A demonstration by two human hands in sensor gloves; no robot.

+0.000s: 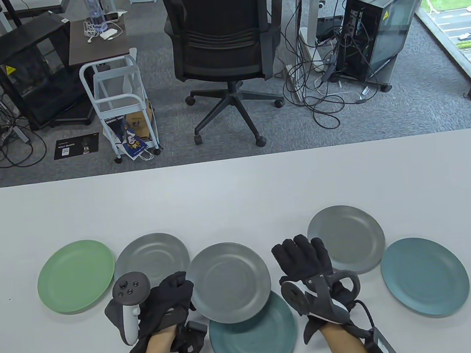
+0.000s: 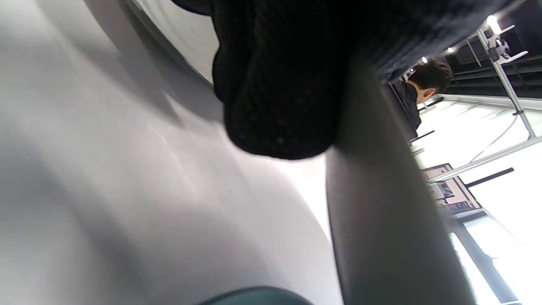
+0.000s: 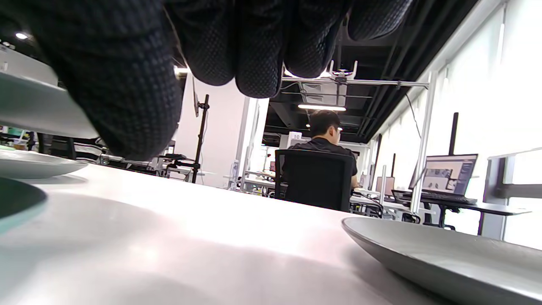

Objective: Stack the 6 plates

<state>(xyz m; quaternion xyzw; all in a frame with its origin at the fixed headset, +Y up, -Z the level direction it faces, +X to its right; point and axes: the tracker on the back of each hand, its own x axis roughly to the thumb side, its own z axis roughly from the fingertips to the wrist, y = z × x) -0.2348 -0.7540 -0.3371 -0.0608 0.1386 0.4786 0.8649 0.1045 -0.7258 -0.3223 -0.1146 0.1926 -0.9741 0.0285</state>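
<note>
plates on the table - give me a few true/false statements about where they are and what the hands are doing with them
1. Six plates are in the table view. True.
2. The left hand grips the middle grey plate by its rim. True.
3. That grey plate lies wholly beside the near teal plate. False: it overlaps the teal plate's far edge.
4. The right hand holds the right grey plate. False: it is open and holds nothing.
5. The green plate is the rightmost one. False: it is leftmost; the right teal plate is rightmost.
</note>
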